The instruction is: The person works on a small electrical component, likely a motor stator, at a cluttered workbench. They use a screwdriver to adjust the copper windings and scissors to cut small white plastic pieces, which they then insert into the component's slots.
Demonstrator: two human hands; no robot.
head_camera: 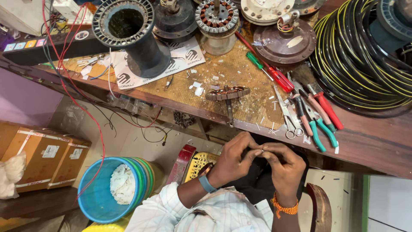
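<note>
— Head view: what are my hands on?

— Left hand and right hand meet, fingers pinched shut on a tiny pale piece, at 6 o'clock below the wooden counter. It looks light and easily dropped; fingertip grip suits.

— Containers?

— At 8 o'clock, a blue plastic bucket holds crumpled white material.

Just above the hands, a small stator ring sits on the wooden bench. Up and right lie scissors, pliers, screwdrivers and coiled cable. Lower left stands a blue bucket.
</note>
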